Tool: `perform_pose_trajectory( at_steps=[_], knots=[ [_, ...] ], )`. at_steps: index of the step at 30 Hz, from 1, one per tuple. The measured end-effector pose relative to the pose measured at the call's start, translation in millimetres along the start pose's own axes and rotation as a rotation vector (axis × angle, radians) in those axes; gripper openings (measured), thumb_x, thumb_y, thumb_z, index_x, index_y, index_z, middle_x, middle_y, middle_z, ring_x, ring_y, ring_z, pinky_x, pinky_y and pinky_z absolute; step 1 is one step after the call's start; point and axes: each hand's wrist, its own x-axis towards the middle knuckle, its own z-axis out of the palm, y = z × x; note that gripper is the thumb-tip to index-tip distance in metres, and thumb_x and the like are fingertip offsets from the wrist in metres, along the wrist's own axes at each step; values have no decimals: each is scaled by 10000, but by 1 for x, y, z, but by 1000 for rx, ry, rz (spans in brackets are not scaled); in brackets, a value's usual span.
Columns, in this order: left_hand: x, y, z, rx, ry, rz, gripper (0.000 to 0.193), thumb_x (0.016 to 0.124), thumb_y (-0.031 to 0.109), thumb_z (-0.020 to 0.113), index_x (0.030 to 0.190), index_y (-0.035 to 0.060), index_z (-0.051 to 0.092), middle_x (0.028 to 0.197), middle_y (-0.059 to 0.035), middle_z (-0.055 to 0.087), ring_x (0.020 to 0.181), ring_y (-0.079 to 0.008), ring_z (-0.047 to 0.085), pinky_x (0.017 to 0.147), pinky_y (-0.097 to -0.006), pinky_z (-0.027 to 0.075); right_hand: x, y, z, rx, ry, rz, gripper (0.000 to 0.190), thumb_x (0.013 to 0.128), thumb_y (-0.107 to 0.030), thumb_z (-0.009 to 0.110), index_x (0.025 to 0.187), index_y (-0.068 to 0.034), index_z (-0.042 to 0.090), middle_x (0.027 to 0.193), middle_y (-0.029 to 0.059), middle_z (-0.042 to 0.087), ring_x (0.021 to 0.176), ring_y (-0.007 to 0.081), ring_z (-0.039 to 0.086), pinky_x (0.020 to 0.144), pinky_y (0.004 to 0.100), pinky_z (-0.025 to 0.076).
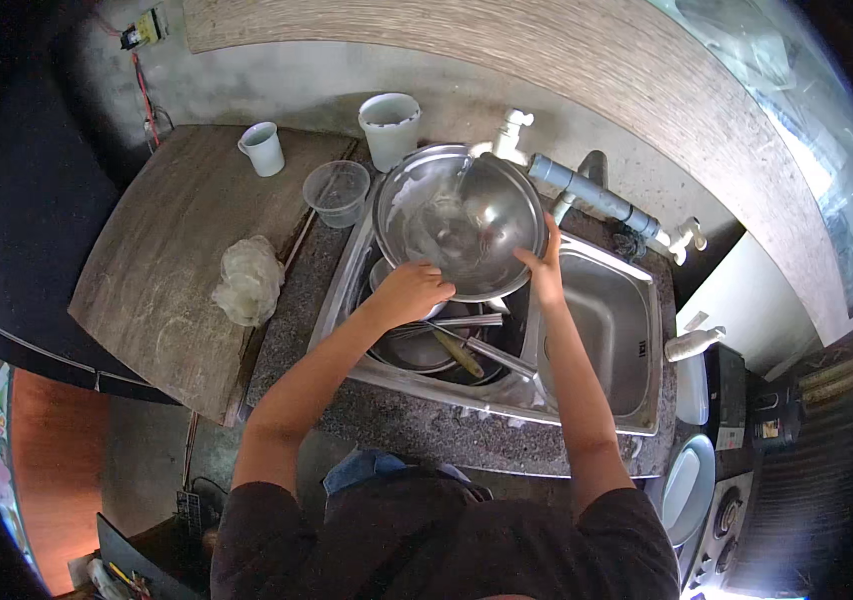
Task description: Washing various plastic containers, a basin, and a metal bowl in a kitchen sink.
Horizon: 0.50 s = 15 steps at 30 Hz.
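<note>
A large stainless steel bowl (445, 225) is held tilted over the left basin, beneath the white tap (510, 135). Water runs into it and wets its inside. My left hand (413, 291) grips the near rim, fingers curled at the edge. On the right side, my right hand (544, 266) clasps the rim with the thumb inside. Under the bowl, the left basin holds a whisk (464, 321), a utensil with a yellow-green handle (459, 355), another metal-handled utensil (501, 356) and a dark pan (415, 352), all partly hidden.
Right of the bowl is the second sink basin (606, 330); a grey pipe (595, 196) crosses behind it. Left stand a clear plastic tub (336, 195), a white bucket (390, 135) and a white mug (262, 150). A crumpled plastic bag (249, 281) lies on the wooden board (164, 277).
</note>
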Motion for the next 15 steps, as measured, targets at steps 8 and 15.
perform_pose_trajectory(
  at_steps=[8, 15],
  knots=[
    [2, 14, 12, -247, 173, -12, 173, 704, 234, 547, 653, 79, 492, 596, -65, 496, 655, -229, 517, 601, -340, 412, -6, -18, -23, -32, 46, -154, 671, 580, 97, 422, 1229, -4, 286, 1154, 119, 409, 1037, 179, 415, 828, 237, 344],
    [0, 16, 3, -440, 168, -163, 279, 709, 303, 559, 640, 42, 488, 606, -102, 485, 626, -279, 507, 551, -378, 399, -11, -45, -23, -251, 71, -46, 518, 593, -23, 510, 1107, 1, 448, 1038, 171, 507, 1018, 204, 457, 852, 259, 327]
  ],
)
